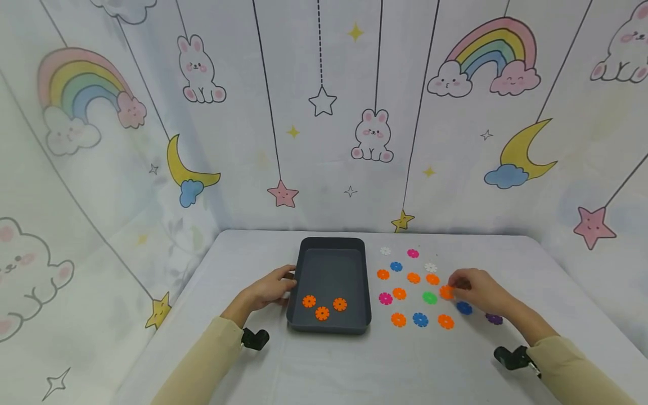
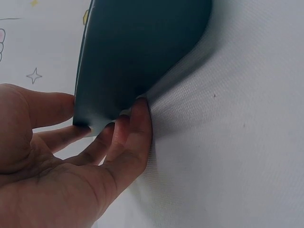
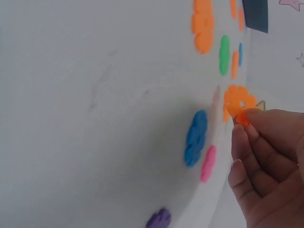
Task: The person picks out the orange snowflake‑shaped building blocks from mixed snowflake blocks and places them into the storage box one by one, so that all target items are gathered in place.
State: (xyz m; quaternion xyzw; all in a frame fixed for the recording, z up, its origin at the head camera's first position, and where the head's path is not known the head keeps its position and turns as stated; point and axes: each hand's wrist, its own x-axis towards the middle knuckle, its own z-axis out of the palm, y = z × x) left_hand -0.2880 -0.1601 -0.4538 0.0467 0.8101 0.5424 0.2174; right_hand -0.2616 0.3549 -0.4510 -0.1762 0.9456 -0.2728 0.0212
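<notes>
A dark grey rectangular tray (image 1: 331, 273) lies on the white table, with three orange flower-shaped discs (image 1: 322, 313) near its front end. At its left side, my left hand (image 1: 268, 288) holds the wall; the left wrist view shows the thumb at the rim and bent fingers against the outside. Right of the tray, my right hand (image 1: 481, 289) pinches an orange flower-shaped disc (image 3: 237, 100) between thumb and fingertips. Close to that hand are a blue disc (image 1: 464, 307), a purple disc (image 1: 494, 319) and a green disc (image 1: 430, 298).
Several more flower discs are spread over the table right of the tray, including orange, a pink disc (image 1: 386, 298), a blue disc (image 1: 420, 319) and a white disc (image 1: 386, 251). Behind the table hangs a cloth backdrop (image 1: 324, 152) printed with rabbits, stars and rainbows.
</notes>
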